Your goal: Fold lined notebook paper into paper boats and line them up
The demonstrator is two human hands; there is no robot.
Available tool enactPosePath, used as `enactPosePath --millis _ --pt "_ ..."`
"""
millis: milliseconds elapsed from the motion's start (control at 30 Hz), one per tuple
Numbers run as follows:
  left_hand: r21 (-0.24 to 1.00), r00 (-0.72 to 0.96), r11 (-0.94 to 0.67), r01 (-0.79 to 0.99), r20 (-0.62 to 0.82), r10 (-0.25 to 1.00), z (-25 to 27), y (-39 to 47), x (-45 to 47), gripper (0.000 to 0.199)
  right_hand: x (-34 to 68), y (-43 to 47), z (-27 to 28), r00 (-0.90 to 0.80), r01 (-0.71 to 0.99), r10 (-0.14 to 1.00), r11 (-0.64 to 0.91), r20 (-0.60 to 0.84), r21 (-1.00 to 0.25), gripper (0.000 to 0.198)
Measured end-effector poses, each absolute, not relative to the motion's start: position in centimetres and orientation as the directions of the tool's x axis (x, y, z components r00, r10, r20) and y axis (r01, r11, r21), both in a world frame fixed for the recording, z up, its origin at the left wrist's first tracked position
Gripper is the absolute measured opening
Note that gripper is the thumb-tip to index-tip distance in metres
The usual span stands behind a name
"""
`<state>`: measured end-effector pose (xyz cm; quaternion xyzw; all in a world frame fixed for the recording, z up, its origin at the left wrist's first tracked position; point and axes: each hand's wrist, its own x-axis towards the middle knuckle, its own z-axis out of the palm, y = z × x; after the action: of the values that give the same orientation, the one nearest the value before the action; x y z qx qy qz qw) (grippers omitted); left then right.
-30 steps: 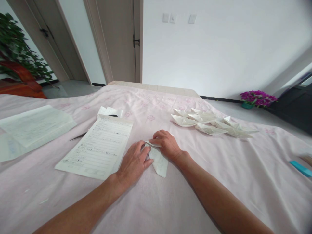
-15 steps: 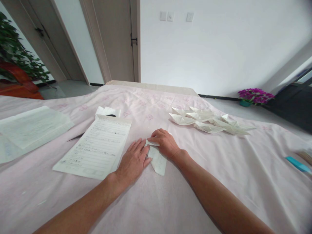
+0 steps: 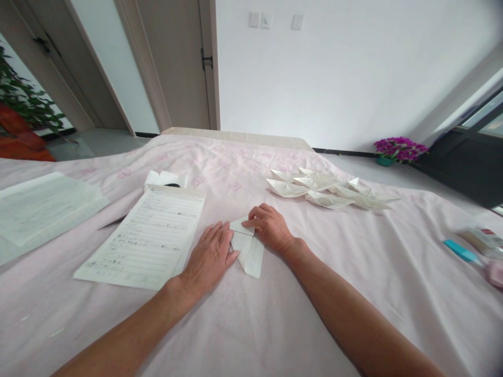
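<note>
Two bare hands meet over one folded paper (image 3: 248,257), a small, flat, pale piece with a triangular flap at its top and a blunt-cornered lower end, lying on the tablecloth (image 3: 334,319). Palm down, its fingers stretched out, the left hand (image 3: 210,259) rests against the paper's left edge; the right hand (image 3: 271,226) is curled, thumb and fingers pinching the flap at about one o'clock. With the folded paper as the dial's centre, one lined, handwritten sheet (image 3: 147,235) lies on top of other paper at nine o'clock, and a black handle (image 3: 173,185) shows past its top edge towards ten. Farther out, between nine and ten, are at least two thin, slightly see-through sheets (image 3: 43,214), overlapping. At two o'clock sit at least six paper boats (image 3: 288,188), crisply creased and peaked, too crowded for an exact count. One flat blue strip (image 3: 460,251) lies at three, near a blurred pack of thin sticks (image 3: 480,238). Soft, wrinkled and pale pink, the cloth carries scattered printed flowers.
</note>
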<state>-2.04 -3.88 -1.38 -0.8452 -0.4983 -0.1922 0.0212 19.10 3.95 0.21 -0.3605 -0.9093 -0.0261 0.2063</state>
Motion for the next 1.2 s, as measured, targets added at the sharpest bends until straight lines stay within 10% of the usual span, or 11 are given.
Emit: enactPosePath --millis 800,1200 --pt "-0.035 0.668 -0.689 0.724 0.281 0.688 -1.8 -2.4 -1.9 0.044 17.1 1.5 1.1 -0.556 0.782 0.786 0.605 0.27 -0.151 0.026" --pt "-0.004 0.592 -0.601 0.799 0.177 0.786 -0.3 -2.6 -2.7 0.047 19.7 1.3 -0.4 -0.524 0.843 0.844 0.533 0.12 -0.072 0.053"
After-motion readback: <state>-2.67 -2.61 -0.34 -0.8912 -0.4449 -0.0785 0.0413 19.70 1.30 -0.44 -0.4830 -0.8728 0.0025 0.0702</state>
